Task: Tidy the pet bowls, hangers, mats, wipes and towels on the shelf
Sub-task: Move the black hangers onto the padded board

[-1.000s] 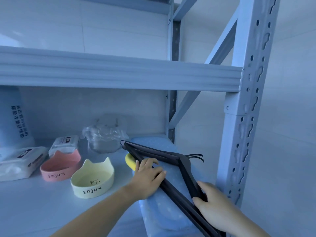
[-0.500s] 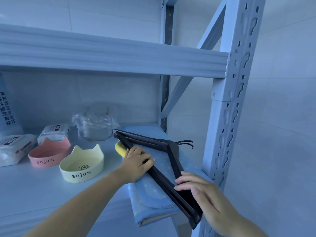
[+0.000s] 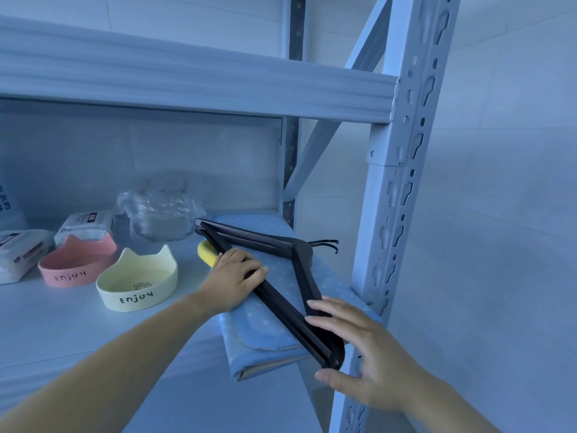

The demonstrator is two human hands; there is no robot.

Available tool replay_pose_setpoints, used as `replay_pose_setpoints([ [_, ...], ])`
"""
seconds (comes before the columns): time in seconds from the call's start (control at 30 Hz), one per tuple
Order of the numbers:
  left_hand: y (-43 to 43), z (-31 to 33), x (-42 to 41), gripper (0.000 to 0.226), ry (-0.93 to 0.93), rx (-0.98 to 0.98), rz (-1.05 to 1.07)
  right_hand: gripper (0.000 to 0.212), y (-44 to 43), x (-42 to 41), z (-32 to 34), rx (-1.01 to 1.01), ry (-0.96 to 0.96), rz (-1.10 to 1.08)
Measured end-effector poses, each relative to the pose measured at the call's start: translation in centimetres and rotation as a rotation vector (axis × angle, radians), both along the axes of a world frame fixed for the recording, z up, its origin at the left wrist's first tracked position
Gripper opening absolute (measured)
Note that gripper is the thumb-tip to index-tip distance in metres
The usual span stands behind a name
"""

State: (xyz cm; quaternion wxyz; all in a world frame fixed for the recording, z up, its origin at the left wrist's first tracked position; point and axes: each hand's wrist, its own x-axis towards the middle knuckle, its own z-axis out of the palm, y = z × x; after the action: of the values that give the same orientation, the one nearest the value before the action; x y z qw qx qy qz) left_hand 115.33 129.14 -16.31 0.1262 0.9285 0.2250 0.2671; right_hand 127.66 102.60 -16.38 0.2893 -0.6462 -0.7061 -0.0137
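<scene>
A stack of black hangers (image 3: pixel 274 245) lies on a folded blue dotted mat (image 3: pixel 278 335) at the right end of the shelf. My left hand (image 3: pixel 234 279) rests on the hangers' long bar, fingers laid over it. My right hand (image 3: pixel 362 348) is spread with straight fingers against the stack's near corner. A yellow cat-ear bowl (image 3: pixel 137 285) and a pink one (image 3: pixel 75 260), both marked "Enjoy", stand to the left. Wipes packs (image 3: pixel 18 254) (image 3: pixel 87 221) lie behind them. A yellow thing (image 3: pixel 207 253) peeks out beside my left hand.
The shelf's perforated steel upright (image 3: pixel 396 214) stands just right of the mat, close to my right hand. An upper shelf board (image 3: pixel 187 79) runs overhead. A crumpled clear plastic bag (image 3: pixel 159 210) sits at the back. The mat overhangs the shelf's front edge.
My right hand let go of the hangers' near end and now lies flat against that corner. The left hand has stayed on the long bar. The view has tilted down and nearer.
</scene>
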Motion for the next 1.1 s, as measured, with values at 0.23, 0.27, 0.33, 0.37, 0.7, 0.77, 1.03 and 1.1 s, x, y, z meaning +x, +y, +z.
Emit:
replay_pose_setpoints([
  [0.23, -3.1, 1.6, -0.7, 0.064, 0.037, 0.078, -0.035, 0.069, -0.8, -0.1, 0.5, -0.098, -0.024, -0.009],
  [0.27, -4.4, 2.0, -0.9, 0.063, 0.045, 0.094, -0.114, 0.069, -0.8, 0.0, 0.5, -0.097, -0.018, -0.005],
  [0.33, -6.9, 2.2, -1.5, 0.055, 0.108, 0.11, -0.288, 0.069, -0.8, 0.0, 0.5, -0.094, -0.011, 0.008],
  [0.37, -7.9, 2.3, -1.9, 0.049, 0.154, 0.12, -0.352, 0.07, -0.9, 0.0, 0.5, -0.09, -0.007, 0.011],
  [0.7, -9.0, 1.4, -3.8, 0.036, 0.172, 0.178, -0.41, 0.046, -0.7, 0.6, -2.7, 0.376, -0.174, 0.01],
  [0.77, -8.9, 1.9, -3.7, 0.032, 0.188, 0.176, -0.404, 0.045, -0.4, 0.6, -2.9, 0.401, -0.173, 0.018],
  [1.03, -7.5, 4.8, -2.3, 0.022, 0.411, 0.261, -0.364, 0.05, 0.2, 0.7, -2.3, 0.269, -0.153, 0.005],
  [1.1, -7.2, 5.4, -1.8, 0.022, 0.442, 0.277, -0.365, 0.051, 0.6, 0.8, -2.2, 0.256, -0.153, -0.003],
])
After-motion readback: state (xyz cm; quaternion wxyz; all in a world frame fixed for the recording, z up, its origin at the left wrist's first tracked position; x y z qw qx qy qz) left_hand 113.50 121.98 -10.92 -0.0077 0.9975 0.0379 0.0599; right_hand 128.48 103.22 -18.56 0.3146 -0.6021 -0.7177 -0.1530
